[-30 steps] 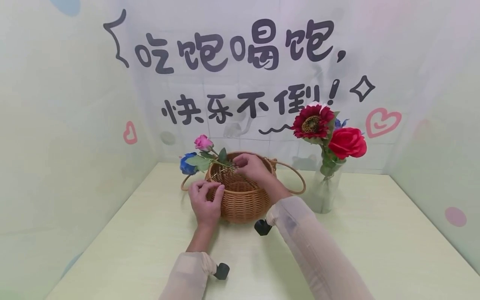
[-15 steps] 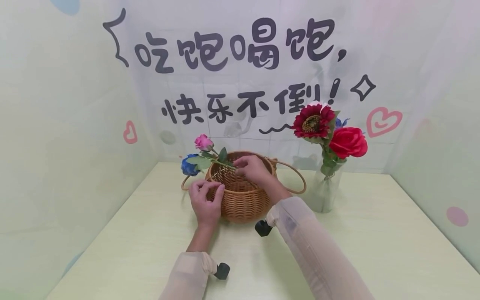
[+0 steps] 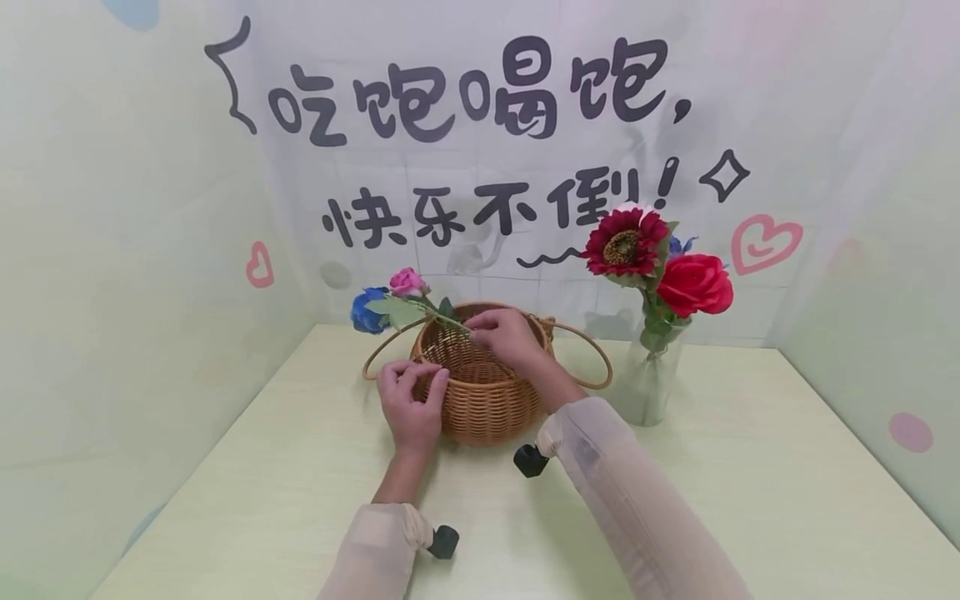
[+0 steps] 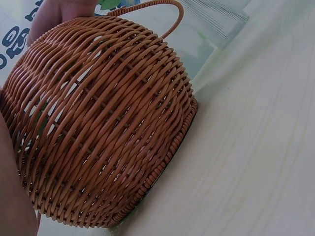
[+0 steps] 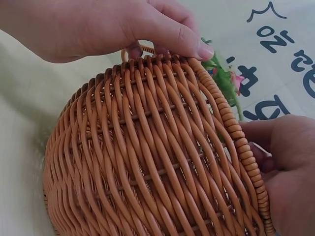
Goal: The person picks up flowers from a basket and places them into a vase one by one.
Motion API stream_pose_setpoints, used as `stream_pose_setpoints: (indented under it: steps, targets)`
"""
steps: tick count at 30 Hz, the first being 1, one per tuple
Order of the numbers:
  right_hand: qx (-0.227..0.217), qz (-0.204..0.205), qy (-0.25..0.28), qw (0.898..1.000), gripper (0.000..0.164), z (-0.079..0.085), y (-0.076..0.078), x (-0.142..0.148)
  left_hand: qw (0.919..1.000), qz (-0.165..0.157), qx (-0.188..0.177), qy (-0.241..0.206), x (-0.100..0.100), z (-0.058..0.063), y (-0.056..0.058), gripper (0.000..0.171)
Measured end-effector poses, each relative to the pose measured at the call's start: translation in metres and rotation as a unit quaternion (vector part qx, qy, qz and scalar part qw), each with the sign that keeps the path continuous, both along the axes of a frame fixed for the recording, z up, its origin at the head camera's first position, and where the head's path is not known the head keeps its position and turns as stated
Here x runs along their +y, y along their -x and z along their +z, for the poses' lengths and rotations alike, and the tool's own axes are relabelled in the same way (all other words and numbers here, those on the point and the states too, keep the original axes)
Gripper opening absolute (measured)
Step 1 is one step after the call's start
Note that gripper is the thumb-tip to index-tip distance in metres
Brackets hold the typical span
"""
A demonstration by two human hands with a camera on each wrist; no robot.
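Observation:
A brown wicker basket [image 3: 491,412] stands upright on the table. My left hand [image 3: 412,408] grips its near left side; the thumb lies at the rim in the right wrist view, with the fingers on the outer weave. Over the opening, my right hand [image 3: 510,337] pinches a thin green flower stem between thumb and fingers. That stem runs up left to a blue artificial flower [image 3: 369,311] with pale green leaves, leaning out past the rim. A pink artificial rose [image 3: 407,282] shows just behind it, its stem overlapping the basket's back left rim. The stems' lower ends are hidden.
Right of the basket stands a clear vase [image 3: 656,392] holding a dark red flower [image 3: 627,247], a red rose [image 3: 696,285] and a bit of blue. The basket's loop handle [image 3: 592,354] sticks out toward it. A printed cloth wall [image 3: 480,250] closes the back.
The blue flower has tilted up and to the left, and its stem has turned in the right hand's pinch. The pink rose has shifted slightly. My left hand and the basket have stayed put.

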State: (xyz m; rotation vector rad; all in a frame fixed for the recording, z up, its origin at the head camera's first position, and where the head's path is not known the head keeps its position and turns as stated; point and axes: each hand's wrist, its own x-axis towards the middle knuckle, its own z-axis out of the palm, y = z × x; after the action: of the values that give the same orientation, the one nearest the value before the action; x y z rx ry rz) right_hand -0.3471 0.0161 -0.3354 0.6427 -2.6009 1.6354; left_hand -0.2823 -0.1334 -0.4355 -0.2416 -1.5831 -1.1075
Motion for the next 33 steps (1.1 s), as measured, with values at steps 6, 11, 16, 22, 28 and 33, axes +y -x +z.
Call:
stream_pose_setpoints:
  steps: [6,11,16,22,28,33]
  targets:
    - [0.019,-0.012,0.055,0.998,0.018,0.002,-0.003,0.0,1.0,0.0,0.008,-0.004,-0.001,0.001,0.001,0.007]
    - [0.02,-0.023,0.12,0.992,0.019,0.002,-0.004,0.002,1.0,-0.002,0.004,-0.005,-0.002,0.0,0.001,0.007]
    - [0.02,-0.027,0.193,0.981,0.019,0.002,-0.003,0.004,0.9999,-0.001,-0.01,-0.009,-0.001,-0.001,0.001,0.007]
    - [0.031,-0.039,0.239,0.97,0.017,0.003,-0.006,0.006,0.9998,-0.001,0.015,-0.011,0.007,0.01,-0.007,0.01]
    - [0.045,-0.044,0.258,0.964,0.018,0.007,-0.011,0.005,0.9996,-0.007,0.02,-0.017,0.017,0.029,-0.026,0.008]
    - [0.052,-0.058,0.285,0.955,0.018,0.012,-0.013,0.005,0.9997,-0.005,0.015,-0.019,0.012,0.017,-0.014,0.008]
